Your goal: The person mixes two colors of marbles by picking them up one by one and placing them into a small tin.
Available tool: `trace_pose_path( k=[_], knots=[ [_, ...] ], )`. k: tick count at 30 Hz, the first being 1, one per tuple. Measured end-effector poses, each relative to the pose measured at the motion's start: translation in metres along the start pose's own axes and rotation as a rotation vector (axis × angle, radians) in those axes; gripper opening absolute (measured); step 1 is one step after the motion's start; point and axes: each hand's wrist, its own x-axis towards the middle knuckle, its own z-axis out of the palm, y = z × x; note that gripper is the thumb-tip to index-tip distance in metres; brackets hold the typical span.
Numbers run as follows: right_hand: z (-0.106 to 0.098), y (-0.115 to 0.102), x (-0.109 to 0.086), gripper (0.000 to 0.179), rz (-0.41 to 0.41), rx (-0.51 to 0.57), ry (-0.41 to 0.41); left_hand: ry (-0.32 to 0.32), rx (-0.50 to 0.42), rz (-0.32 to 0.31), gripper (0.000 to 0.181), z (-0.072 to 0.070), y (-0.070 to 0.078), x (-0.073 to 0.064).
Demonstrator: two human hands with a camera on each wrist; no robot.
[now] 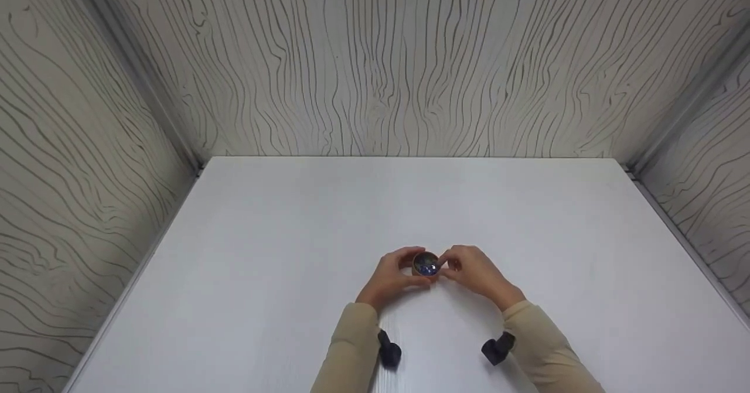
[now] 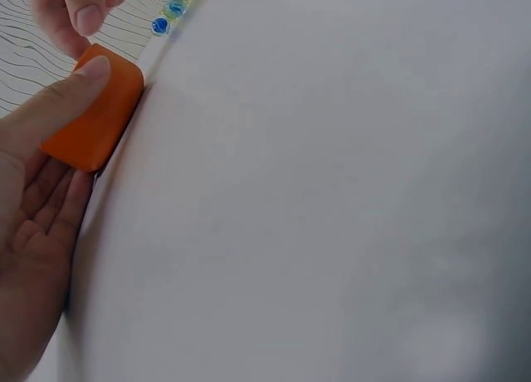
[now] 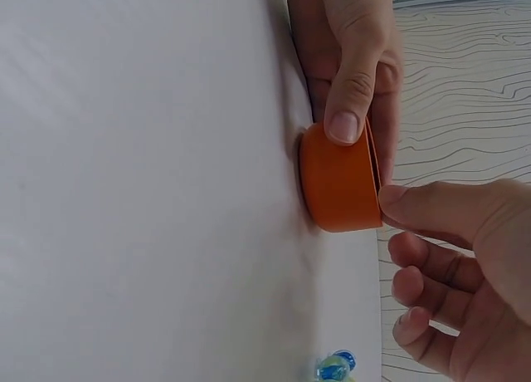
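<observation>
An orange cup (image 3: 342,183) with a round opening sits on the white table, with blue, shiny marbles (image 1: 426,268) inside. My left hand (image 1: 391,273) grips the cup from the left, its thumb pressed on the near side and its fingers around the far side. At the right side of the rim is my right hand (image 1: 473,269), thumb tip and forefinger close to the opening. In the right wrist view its other fingers (image 3: 427,299) are loosely curled. Whether a marble sits between thumb and forefinger is hidden.
A few blue and yellow-green marbles (image 2: 170,12) lie on the table beyond the cup in the left wrist view. The white table (image 1: 281,217) meets wood-patterned walls (image 1: 375,65) at the back and sides. Each sleeved wrist carries a black camera (image 1: 389,355).
</observation>
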Motion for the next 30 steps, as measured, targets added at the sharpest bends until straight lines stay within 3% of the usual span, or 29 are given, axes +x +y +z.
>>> trace_pose_path(
  k=[17,30],
  knots=[
    [-0.003,0.003,-0.004,0.012,-0.046,-0.004,0.028,-0.007,0.001,0.008,0.064,0.0,-0.003,0.001],
    [-0.015,0.013,-0.01,0.011,0.041,0.0,0.034,0.006,0.021,0.0,0.066,0.0,-0.001,0.0]
  ],
)
